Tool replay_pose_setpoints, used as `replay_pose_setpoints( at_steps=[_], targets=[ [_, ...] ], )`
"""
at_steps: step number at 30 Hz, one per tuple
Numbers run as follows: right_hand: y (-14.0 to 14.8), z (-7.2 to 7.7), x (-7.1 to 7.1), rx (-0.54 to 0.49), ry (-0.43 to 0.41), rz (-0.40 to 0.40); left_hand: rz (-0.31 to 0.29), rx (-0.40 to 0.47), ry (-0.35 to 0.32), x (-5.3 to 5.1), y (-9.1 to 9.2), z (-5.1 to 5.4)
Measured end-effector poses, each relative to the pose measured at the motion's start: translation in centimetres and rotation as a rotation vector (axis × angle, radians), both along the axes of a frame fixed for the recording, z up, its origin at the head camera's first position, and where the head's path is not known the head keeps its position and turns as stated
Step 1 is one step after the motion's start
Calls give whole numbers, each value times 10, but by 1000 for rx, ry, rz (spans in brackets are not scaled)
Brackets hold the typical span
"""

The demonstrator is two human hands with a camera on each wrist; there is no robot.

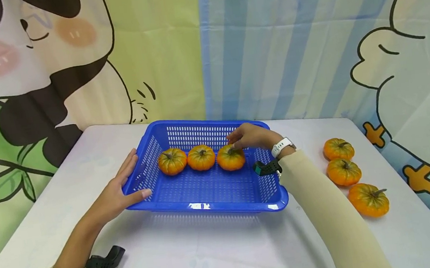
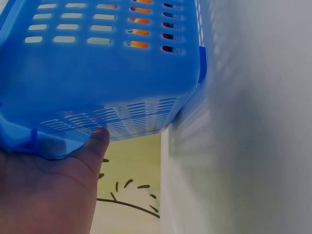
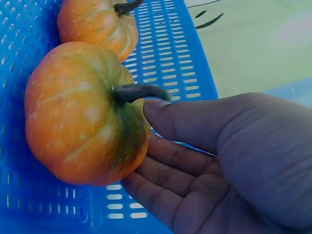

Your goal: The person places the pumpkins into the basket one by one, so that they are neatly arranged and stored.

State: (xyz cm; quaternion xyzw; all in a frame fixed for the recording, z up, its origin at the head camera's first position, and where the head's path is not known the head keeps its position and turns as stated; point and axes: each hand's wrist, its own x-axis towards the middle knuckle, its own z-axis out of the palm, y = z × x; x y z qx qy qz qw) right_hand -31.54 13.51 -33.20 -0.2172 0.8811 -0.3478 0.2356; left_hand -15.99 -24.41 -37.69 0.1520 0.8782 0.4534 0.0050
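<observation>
A blue plastic basket [image 1: 207, 204] stands on the white table with three small orange pumpkins in a row inside. At its left end, my left hand [image 1: 119, 192] grips the rim, thumb over the edge and fingers along the outside wall. One finger of it lies against the slotted wall in the left wrist view. My right hand [image 1: 253, 136] is at the rightmost pumpkin [image 1: 231, 158]. In the right wrist view, its thumb is by the dark stem of that pumpkin [image 3: 78, 117], while the relaxed fingers reach beside it, tips hidden. Beside it sit the middle pumpkin [image 1: 201, 158] and the left pumpkin [image 1: 172, 162].
Three more pumpkins stand on the table to the right of the basket: a far one [image 1: 338, 149], a middle one [image 1: 343, 172] and a near one [image 1: 368, 200]. A cartoon-printed curtain [image 1: 164, 46] hangs behind the white table [image 1: 165, 256].
</observation>
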Motion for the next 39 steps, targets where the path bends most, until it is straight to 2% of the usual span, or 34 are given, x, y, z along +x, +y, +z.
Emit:
replay_pose_setpoints(
  at_steps=[6,15,19,25,32,39],
  targets=[
    [1,1,0,-68,1,-41,-1,5,1,1,0,1],
    [3,-1,-5,-355,-76,-120,1,8,12,0,0,0],
    [4,0,-4,-443,-92,-145,0,10,12,1,0,0],
    [7,6,3,-500,-81,-157,-3,3,9,0,0,-2],
    [15,12,13,-507,-48,-106,-7,14,11,-1,0,-2],
    [22,18,22,-527,-25,-109,-8,10,0,0,1,0]
  ],
)
